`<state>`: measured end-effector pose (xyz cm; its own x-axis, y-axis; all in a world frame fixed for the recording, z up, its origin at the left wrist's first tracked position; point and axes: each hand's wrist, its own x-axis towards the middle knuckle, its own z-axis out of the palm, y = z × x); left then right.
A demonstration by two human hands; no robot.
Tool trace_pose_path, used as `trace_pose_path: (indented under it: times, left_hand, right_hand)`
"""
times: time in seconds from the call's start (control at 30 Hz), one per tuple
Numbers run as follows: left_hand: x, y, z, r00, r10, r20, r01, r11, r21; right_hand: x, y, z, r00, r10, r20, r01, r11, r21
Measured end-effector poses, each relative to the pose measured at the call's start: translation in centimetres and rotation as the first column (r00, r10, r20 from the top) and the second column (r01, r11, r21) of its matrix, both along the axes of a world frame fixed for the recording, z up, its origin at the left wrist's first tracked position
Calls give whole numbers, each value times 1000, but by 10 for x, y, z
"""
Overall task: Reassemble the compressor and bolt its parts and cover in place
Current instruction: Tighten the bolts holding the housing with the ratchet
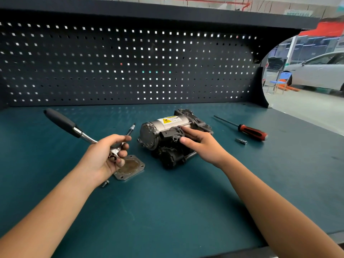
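**Hands.** A chrome ratchet wrench with a black rubber handle (63,122) is being gripped near its head by the left hand (109,153), fingers curled, the handle angling up and away to the left. A slim steel extension bar (131,128) appears to be pinched at thumb and forefinger of that hand, probably readied for the bolting. The right hand (202,146) is being laid with straight fingers against the grey-and-black compressor with a yellow warning label (167,127), likely to steady it.

**Task's thing.** The compressor is being rested on its side mid-tabletop.

**Around.**
- A square grey metal cover plate with corner holes (130,167) is lying flat, not yet fitted and partly screened by the left hand.
- A small bolt (105,183) is lying just beside the plate.
- A red-and-black-handled screwdriver (247,130) and a short steel socket bit (241,141) are lying well to the right on the teal tabletop (167,211).
- A black pegboard (130,62) is standing behind.
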<state>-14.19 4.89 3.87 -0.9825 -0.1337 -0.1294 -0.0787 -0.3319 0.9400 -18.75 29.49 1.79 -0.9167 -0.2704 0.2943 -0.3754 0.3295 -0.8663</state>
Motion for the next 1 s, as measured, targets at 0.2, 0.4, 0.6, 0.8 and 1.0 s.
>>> trace_pose_path:
  times: [0.2, 0.4, 0.6, 0.8, 1.0]
  left_hand:
    - [-1, 0, -1, 1000, -1, 7, 1, 1000, 0]
    - [1, 0, 3, 1000, -15, 3, 15, 1000, -4]
    - [1, -29, 23, 994, 65, -85, -56, 993, 102]
    - [-6, -42, 20, 997, 76, -19, -72, 985, 157]
    - [-9, -56, 17, 996, 93, 2, -92, 975, 203]
  right_hand:
    - [-2, 0, -1, 1000, 14, 23, -15, 999, 42]
    - [2, -2, 0, 1000, 12, 17, -12, 1000, 17]
    - [43, -41, 18, 637, -303, -709, 282, 948, -151]
    - [67, -126, -12, 844, 349, -408, 33, 725, 688]
    - [56, -178, -15, 846, 338, -412, 78, 686, 723]
